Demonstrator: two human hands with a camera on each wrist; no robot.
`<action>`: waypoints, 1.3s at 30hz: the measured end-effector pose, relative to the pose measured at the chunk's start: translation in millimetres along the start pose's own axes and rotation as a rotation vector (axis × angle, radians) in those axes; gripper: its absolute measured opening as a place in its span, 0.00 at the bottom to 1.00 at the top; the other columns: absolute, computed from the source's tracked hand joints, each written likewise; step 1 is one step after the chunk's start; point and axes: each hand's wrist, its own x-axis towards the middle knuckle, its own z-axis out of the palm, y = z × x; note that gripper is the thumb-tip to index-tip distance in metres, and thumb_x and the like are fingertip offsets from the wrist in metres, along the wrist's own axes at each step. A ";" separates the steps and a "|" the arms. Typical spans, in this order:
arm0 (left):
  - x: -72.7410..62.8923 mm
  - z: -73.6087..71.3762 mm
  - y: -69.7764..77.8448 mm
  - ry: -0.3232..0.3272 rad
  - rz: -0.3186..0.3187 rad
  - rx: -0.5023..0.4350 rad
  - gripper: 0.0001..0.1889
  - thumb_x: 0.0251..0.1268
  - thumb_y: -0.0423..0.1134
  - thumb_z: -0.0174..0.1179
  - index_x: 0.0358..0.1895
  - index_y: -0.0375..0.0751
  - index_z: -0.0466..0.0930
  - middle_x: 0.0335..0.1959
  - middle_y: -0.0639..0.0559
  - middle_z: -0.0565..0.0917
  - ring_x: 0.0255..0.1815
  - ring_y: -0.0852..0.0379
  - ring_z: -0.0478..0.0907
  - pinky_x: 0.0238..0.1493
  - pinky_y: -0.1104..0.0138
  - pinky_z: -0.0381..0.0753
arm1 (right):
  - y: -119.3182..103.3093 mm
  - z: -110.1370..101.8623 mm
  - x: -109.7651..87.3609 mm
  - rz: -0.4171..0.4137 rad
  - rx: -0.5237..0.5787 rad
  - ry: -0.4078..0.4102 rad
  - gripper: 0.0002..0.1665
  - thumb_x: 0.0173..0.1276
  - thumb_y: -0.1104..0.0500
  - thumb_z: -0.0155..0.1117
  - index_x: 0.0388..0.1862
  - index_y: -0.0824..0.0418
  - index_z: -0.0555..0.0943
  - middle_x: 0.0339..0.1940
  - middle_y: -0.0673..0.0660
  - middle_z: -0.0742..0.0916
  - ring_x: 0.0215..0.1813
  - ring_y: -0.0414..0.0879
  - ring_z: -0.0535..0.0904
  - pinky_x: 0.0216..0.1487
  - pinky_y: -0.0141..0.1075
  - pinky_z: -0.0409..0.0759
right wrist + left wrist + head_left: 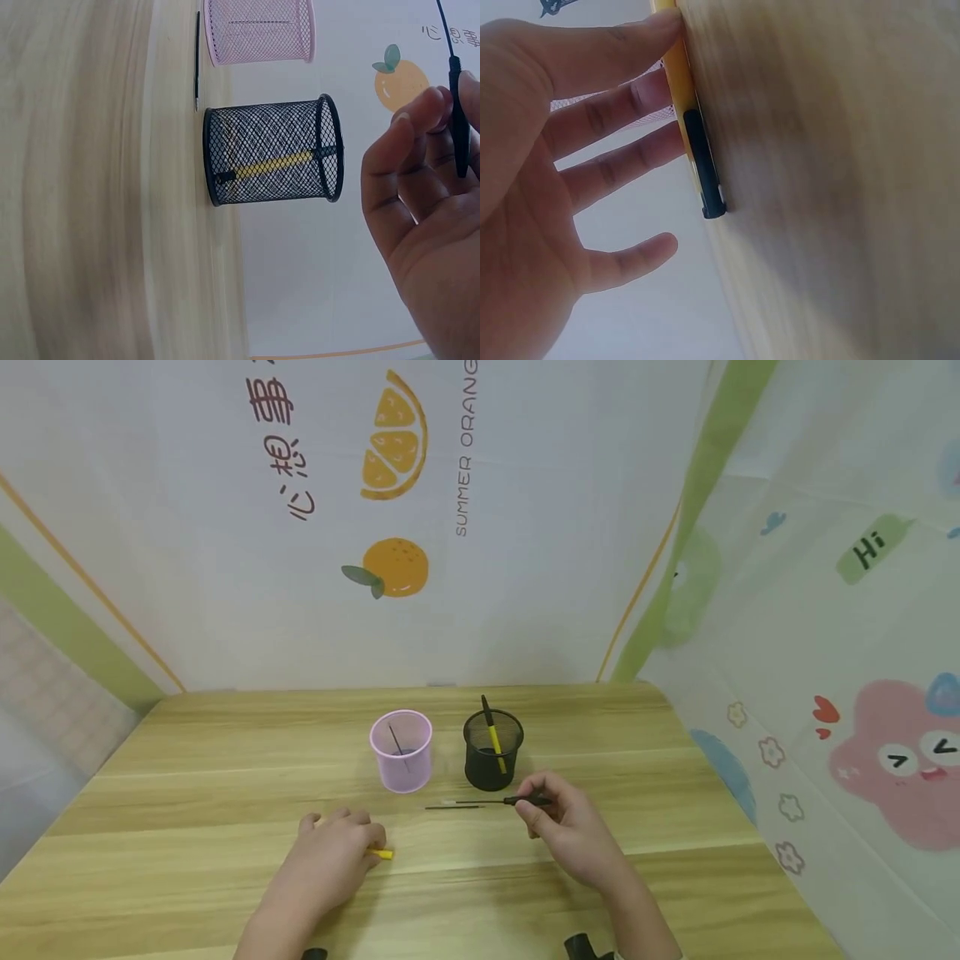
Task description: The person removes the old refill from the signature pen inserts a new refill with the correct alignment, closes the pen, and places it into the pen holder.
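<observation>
My left hand [330, 860] pinches a yellow pen barrel [680, 79] between thumb and fingers, low over the wooden table. A black clip [703, 157] runs along one end of the barrel. Off to the right, my right hand [576, 835] grips a black pen grip section [458, 120] with its fingertips. From it a thin dark refill [480, 802] sticks out toward the left. Another thin pen refill [197, 67] lies on the tabletop in front of the cups.
A pink-purple mesh cup [405, 781] stands at the back with a thin refill [394, 737] inside. Beside it, a black mesh cup [483, 777] holds a yellow-and-black pen [492, 731]. Behind the wooden table [247, 760] hangs a printed white cloth [525, 568].
</observation>
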 end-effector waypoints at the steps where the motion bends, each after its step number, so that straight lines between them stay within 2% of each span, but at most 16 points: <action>1: -0.4 0.2 -0.6 -0.001 -0.001 0.000 0.07 0.59 0.43 0.77 0.37 0.56 0.88 0.39 0.62 0.86 0.51 0.50 0.84 0.63 0.25 0.72 | -0.1 0.0 -0.2 0.000 -0.001 -0.002 0.08 0.80 0.60 0.64 0.50 0.63 0.77 0.39 0.59 0.82 0.34 0.40 0.78 0.37 0.31 0.79; 8: -3.9 0.7 -5.1 -0.009 -0.022 -0.008 0.07 0.59 0.42 0.77 0.36 0.57 0.87 0.38 0.62 0.85 0.52 0.50 0.84 0.64 0.24 0.71 | -2.1 0.4 -0.8 0.015 -0.009 -0.017 0.10 0.80 0.58 0.64 0.51 0.63 0.77 0.41 0.59 0.83 0.35 0.41 0.79 0.38 0.32 0.80; 16: -8.7 1.5 -11.4 0.029 -0.017 -0.006 0.07 0.58 0.42 0.77 0.36 0.57 0.87 0.37 0.63 0.85 0.49 0.53 0.83 0.62 0.24 0.72 | -4.5 1.7 1.1 0.017 -0.021 -0.026 0.10 0.80 0.57 0.64 0.51 0.62 0.78 0.43 0.60 0.83 0.36 0.41 0.79 0.39 0.33 0.81; 21: -8.0 -1.4 -13.0 0.027 -0.022 -0.001 0.08 0.59 0.44 0.77 0.37 0.56 0.87 0.39 0.61 0.86 0.51 0.50 0.84 0.62 0.23 0.72 | -5.1 2.4 3.5 0.006 -0.038 -0.033 0.08 0.80 0.58 0.64 0.50 0.61 0.78 0.41 0.57 0.83 0.35 0.41 0.79 0.39 0.33 0.82; 24: -5.9 -5.7 -8.9 0.036 -0.017 -0.016 0.10 0.60 0.46 0.77 0.42 0.55 0.88 0.43 0.60 0.86 0.54 0.49 0.84 0.63 0.23 0.71 | -5.6 3.3 4.6 0.000 -0.045 -0.035 0.08 0.80 0.58 0.64 0.49 0.61 0.78 0.40 0.57 0.83 0.35 0.41 0.79 0.38 0.32 0.81; 28: -2.1 -17.4 7.6 0.122 0.036 -0.075 0.18 0.65 0.49 0.75 0.55 0.53 0.87 0.54 0.57 0.88 0.62 0.46 0.84 0.65 0.26 0.72 | -6.9 6.9 5.4 -0.007 -0.051 -0.049 0.08 0.80 0.58 0.64 0.49 0.61 0.79 0.40 0.59 0.83 0.34 0.41 0.79 0.37 0.31 0.80; 32: 1.7 -31.6 31.5 0.278 0.132 -0.117 0.24 0.67 0.51 0.73 0.64 0.52 0.83 0.61 0.54 0.87 0.65 0.46 0.84 0.67 0.32 0.76 | -8.2 12.2 6.3 0.001 -0.058 -0.073 0.08 0.80 0.58 0.64 0.50 0.62 0.78 0.42 0.62 0.84 0.33 0.41 0.80 0.37 0.31 0.80; 36: 6.6 -39.8 51.3 0.417 0.235 -0.072 0.24 0.66 0.53 0.74 0.62 0.50 0.84 0.56 0.57 0.87 0.60 0.49 0.85 0.65 0.38 0.79 | -9.7 15.6 7.3 0.017 -0.061 -0.081 0.09 0.81 0.57 0.64 0.51 0.61 0.78 0.45 0.63 0.84 0.34 0.42 0.80 0.35 0.31 0.79; 39: 11.7 -40.5 61.9 0.472 0.295 -0.009 0.21 0.66 0.54 0.74 0.57 0.52 0.85 0.51 0.59 0.88 0.56 0.53 0.85 0.65 0.40 0.80 | -10.4 17.7 7.3 0.026 -0.058 -0.087 0.09 0.81 0.56 0.64 0.51 0.61 0.78 0.44 0.62 0.84 0.34 0.42 0.80 0.34 0.31 0.78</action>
